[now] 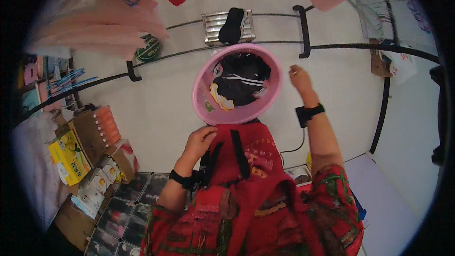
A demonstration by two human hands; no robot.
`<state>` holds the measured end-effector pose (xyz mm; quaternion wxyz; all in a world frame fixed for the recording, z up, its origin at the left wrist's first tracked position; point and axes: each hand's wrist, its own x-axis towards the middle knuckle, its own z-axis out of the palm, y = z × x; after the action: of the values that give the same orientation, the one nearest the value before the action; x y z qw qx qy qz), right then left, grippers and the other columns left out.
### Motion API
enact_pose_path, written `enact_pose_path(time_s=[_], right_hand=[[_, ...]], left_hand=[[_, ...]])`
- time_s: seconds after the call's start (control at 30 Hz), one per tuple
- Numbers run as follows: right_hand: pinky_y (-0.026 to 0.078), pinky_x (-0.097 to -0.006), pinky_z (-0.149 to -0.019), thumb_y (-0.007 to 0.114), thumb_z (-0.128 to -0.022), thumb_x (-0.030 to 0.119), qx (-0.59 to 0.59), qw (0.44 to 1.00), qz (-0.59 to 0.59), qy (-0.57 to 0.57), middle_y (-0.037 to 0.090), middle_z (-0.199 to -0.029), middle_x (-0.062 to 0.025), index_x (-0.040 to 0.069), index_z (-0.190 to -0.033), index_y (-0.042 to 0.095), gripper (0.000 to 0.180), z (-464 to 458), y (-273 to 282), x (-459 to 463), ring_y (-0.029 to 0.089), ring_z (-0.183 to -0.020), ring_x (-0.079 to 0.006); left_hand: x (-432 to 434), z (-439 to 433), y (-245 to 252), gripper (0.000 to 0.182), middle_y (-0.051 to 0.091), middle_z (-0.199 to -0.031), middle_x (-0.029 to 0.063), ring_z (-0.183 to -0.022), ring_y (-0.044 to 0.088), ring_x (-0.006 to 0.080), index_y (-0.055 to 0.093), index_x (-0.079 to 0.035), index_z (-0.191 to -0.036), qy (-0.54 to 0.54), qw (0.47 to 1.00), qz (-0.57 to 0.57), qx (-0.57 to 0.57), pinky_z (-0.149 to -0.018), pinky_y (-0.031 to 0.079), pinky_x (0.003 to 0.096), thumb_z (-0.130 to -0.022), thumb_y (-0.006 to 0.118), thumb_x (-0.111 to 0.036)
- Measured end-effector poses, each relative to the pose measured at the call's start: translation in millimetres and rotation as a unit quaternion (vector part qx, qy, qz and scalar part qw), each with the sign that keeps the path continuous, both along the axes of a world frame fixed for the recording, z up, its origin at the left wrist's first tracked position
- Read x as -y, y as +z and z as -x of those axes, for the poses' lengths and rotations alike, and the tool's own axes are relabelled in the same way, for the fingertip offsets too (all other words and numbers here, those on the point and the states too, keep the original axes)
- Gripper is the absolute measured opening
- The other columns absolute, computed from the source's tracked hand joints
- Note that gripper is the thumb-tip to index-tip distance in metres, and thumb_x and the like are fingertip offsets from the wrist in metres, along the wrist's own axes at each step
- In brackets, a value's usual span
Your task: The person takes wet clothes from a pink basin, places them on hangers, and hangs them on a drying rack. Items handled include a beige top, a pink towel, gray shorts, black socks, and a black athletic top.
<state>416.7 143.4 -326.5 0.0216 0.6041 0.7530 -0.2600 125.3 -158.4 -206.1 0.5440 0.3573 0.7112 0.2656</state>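
Note:
A pink plastic basin [199, 108] stands in front of me, with dark clothes [241, 73] bundled inside. White stripes cross the dark cloth, and a white piece with yellow edging [221, 97] lies at its lower left. My left hand [199, 144] is just below the basin's near rim, beside my red apron [245, 156]; its fingers are loosely bent with nothing visible in them. To the right of the basin, apart from its rim, is my right hand [301, 80]. Its fingers curl inward, hiding whether anything small is between them. Both wrists wear black straps.
Black rails [341, 46] run across beyond the basin. A slatted metal piece [212, 28] bears a black sole-shaped item [231, 26]. Pink sheeting [96, 17] hangs at upper left near a green ball [148, 48]. Cartons [81, 142] and clear-fronted boxes [117, 217] stand left.

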Motion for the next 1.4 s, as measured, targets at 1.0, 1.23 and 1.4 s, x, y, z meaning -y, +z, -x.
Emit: enact_pose_path(time_s=[1.0,1.23,1.4], right_hand=[[0.046,-0.0474,-0.077,0.054,-0.083,0.023,0.052,0.965,0.096,-0.237,0.06,-0.094,-0.025,0.001,-0.096,0.056,0.026,73.0,-348.3,30.4,0.057,-0.088,-0.0417],[0.048,-0.0418,-0.076,0.059,-0.078,0.032,0.004,0.986,0.101,0.13,0.058,-0.105,-0.0183,0.007,-0.094,0.063,0.03,106.1,-291.3,80.5,0.059,-0.088,-0.0346],[0.05,-0.0398,-0.074,0.059,-0.074,0.024,0.061,0.961,-0.028,0.267,0.055,-0.108,-0.0144,0.011,-0.093,0.065,0.024,135.8,-334.3,46.0,0.059,-0.087,-0.0317]], left_hand=[[105.1,19.1,-192.1,0.018,0.063,-0.091,0.0133,-0.083,0.062,0.0251,0.062,-0.003,-0.099,0.022,0.986,0.165,-0.028,-0.072,0.049,0.0323,-0.084,0.057,-0.011],[104.5,9.8,-194.8,0.018,0.064,-0.094,0.0124,-0.084,0.062,0.0222,0.062,-0.003,-0.1,0.031,0.989,0.146,0.004,-0.073,0.049,0.0305,-0.083,0.058,-0.011],[107.9,9.7,-210.4,0.018,0.064,-0.096,0.014,-0.086,0.062,0.0251,0.062,-0.003,-0.099,0.015,0.988,0.155,-0.021,-0.074,0.049,0.0309,-0.084,0.059,-0.011]])
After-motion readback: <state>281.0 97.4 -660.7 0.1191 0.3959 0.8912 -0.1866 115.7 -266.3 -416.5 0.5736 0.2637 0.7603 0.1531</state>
